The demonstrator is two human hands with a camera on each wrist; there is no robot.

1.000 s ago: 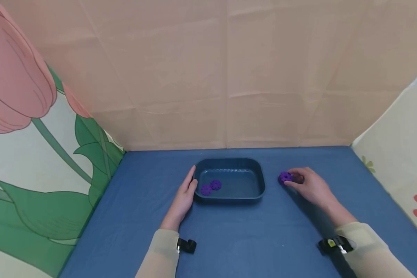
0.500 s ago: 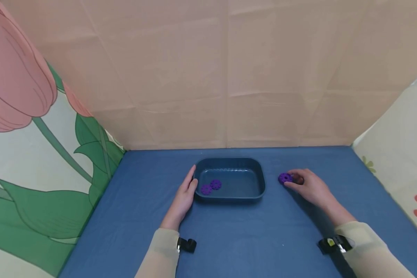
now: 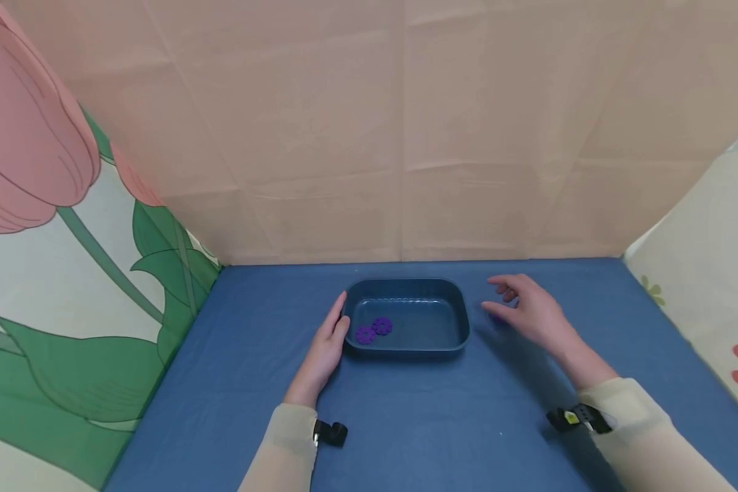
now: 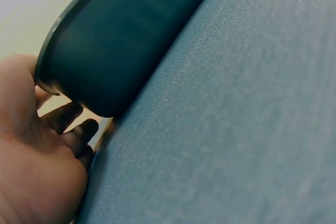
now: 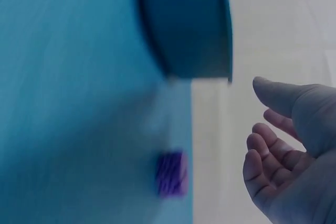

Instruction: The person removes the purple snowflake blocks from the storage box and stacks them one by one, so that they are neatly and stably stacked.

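My left hand [image 3: 318,355] rests against the left end of a dark blue rectangular tray [image 3: 406,353], its fingers along the outer wall and thumb by the rim. In the left wrist view, the loosely bent fingers touch the tray's end. Inside the tray, at the left, lie two purple flower-shaped pieces [image 3: 382,326], [image 3: 365,335] side by side. My right hand [image 3: 531,314] hovers right of the tray, thumb and fingers spread, holding nothing. Below it, the right wrist view shows a ribbed purple piece [image 5: 171,174] on the cloth, blurred; the hand mostly hides it in the head view.
A blue cloth [image 3: 418,424] covers the table. A beige sheet [image 3: 400,137] hangs along the back edge. Flower-printed panels stand at the left [image 3: 98,273] and right [image 3: 707,273]. Each wrist wears a black strap with a small camera.
My right hand has let go of the purple piece, lifted off it and shifted a little left with its fingers opened. The left hand, tray and pieces inside stay put.
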